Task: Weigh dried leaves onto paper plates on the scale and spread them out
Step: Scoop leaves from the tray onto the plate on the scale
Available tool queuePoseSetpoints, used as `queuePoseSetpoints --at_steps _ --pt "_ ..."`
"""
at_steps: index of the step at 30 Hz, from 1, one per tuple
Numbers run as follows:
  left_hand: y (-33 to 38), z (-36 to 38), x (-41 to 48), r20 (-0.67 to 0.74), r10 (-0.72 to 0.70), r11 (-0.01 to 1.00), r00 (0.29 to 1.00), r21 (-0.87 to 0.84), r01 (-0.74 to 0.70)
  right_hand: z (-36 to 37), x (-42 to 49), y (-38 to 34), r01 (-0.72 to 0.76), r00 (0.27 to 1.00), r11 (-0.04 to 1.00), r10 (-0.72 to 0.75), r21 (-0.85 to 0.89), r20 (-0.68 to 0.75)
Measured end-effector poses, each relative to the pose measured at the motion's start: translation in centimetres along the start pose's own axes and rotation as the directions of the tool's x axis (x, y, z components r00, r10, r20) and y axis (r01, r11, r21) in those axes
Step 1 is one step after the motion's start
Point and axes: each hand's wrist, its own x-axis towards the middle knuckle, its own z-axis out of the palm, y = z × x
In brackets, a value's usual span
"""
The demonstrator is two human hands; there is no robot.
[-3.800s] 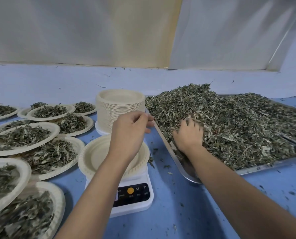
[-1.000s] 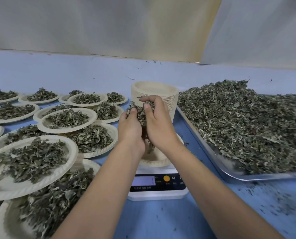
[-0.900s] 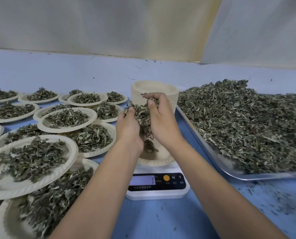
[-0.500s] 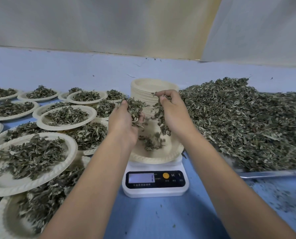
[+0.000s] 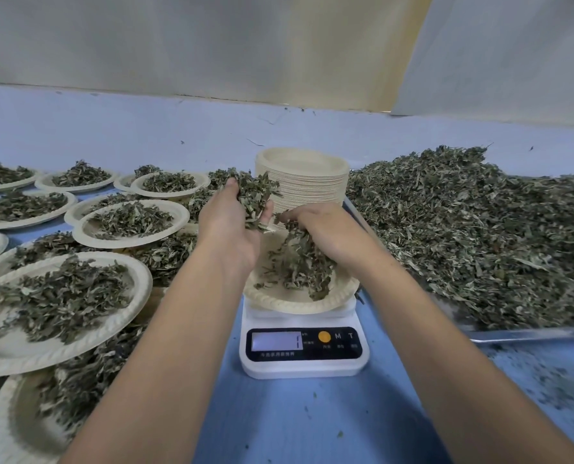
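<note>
A metal tray (image 5: 530, 333) shows its bright rim at four o'clock. The blue tabletop (image 5: 295, 416) spreads from six o'clock towards a grey-beige wall panel (image 5: 212, 45) at twelve, with a white panel (image 5: 513, 55) at one o'clock.

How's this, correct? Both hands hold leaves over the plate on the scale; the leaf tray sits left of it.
No: head view shows the tray right of the scale. Left hand and right hand do hold leaves over the plate.
</note>
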Motion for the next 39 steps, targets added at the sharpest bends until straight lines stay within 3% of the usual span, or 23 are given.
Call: queuePoseSetpoints --at_steps 6,13,18,24,30,35,39 --pt "-0.01 -0.11 0.11 -0.009 -0.003 1.0 1.0 -0.009 0.003 -0.36 -0.13 0.25 0.08 0.99 0.997 -0.082 -0.021 -0.111" --pt "0.01 -0.18 0.15 -0.017 -0.003 1.0 1.0 -0.012 0.003 -0.65 -0.08 -0.13 0.139 0.944 0.977 -0.082 0.16 -0.32" --pt "-0.12 -0.15 0.19 -0.019 0.001 1.0 1.0 -0.003 -0.001 -0.95 -0.03 -0.3 0.193 0.923 0.962 -0.11 0.194 -0.37" --pt "-0.14 -0.01 0.16 -0.015 -0.002 1.0 1.0 -0.014 0.002 -0.98 -0.08 0.11 0.184 0.93 0.974 -0.129 0.132 -0.345" --pt "-0.12 -0.09 0.19 -0.029 -0.002 1.0 1.0 -0.007 0.002 -0.66 -0.29 0.03 0.167 0.961 0.985 -0.152 0.05 -0.232" --pt "-0.1 -0.15 0.24 -0.03 -0.009 1.0 1.0 -0.013 0.009 -0.53 -0.46 -0.37 0.114 0.991 0.985 -0.104 0.128 -0.08" --pt "-0.1 -0.15 0.16 -0.023 -0.014 1.0 1.0 -0.017 0.014 -0.69 -0.5 -0.3 0.102 0.99 0.99 -0.091 0.096 -0.111"
